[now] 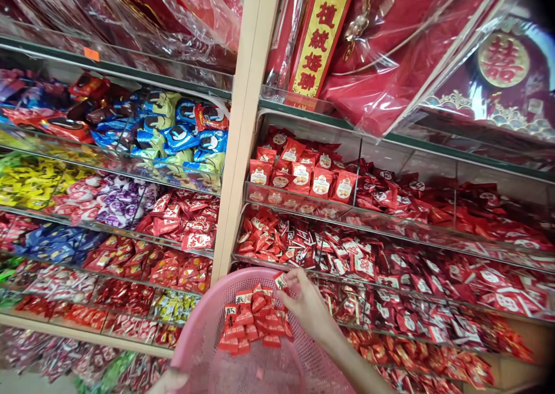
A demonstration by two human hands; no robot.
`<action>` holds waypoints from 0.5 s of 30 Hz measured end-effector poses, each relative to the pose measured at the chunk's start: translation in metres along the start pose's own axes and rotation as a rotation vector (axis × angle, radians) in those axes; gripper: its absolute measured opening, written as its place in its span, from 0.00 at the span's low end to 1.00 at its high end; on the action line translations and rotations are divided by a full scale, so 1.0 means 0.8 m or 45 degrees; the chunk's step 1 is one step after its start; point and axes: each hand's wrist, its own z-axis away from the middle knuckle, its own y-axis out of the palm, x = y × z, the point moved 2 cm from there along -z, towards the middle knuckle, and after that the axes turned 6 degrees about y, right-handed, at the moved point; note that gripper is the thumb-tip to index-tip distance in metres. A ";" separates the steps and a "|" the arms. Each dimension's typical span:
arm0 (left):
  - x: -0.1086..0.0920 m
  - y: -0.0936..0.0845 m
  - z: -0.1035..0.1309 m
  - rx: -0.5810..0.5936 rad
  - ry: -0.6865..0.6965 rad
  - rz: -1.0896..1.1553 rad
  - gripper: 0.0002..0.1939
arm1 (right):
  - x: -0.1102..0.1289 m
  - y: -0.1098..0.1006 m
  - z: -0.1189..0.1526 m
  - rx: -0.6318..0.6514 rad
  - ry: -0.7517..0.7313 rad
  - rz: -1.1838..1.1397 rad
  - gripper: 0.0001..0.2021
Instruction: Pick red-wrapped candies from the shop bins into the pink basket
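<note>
A pink perforated plastic basket (195,336) is at the bottom centre, tilted toward the camera. Several small red candy packets with black writing (249,319) lie inside it. My right hand (303,301) is over the basket's right rim, with a red and white packet (281,281) pinched between thumb and fingertips. At the bottom edge, my left hand (171,379) grips the basket's left rim; most of that hand is cut off by the frame.
Clear-fronted shelves of wrapped sweets surround the basket, including red packets (301,174) at right and blue packets (177,137) at left. A wooden upright (245,93) divides them. Red wrapped decorations (403,30) fill the top shelf.
</note>
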 end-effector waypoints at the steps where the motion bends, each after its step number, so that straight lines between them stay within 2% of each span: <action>1: -0.001 -0.003 0.001 -0.007 -0.010 0.016 0.32 | -0.016 0.005 0.002 0.038 0.063 0.087 0.09; 3: -0.003 -0.010 0.003 -0.019 -0.024 0.052 0.30 | -0.040 0.014 0.003 0.088 0.178 0.264 0.08; 5: -0.005 -0.016 0.004 -0.032 -0.033 0.095 0.28 | -0.051 0.020 0.000 0.117 0.248 0.415 0.07; 9: -0.007 -0.015 0.001 -0.094 -0.077 0.214 0.21 | -0.048 0.031 -0.006 0.171 0.308 0.624 0.11; 15: -0.008 -0.009 0.004 -0.293 -0.218 0.413 0.22 | -0.041 0.047 -0.009 0.207 0.289 0.779 0.17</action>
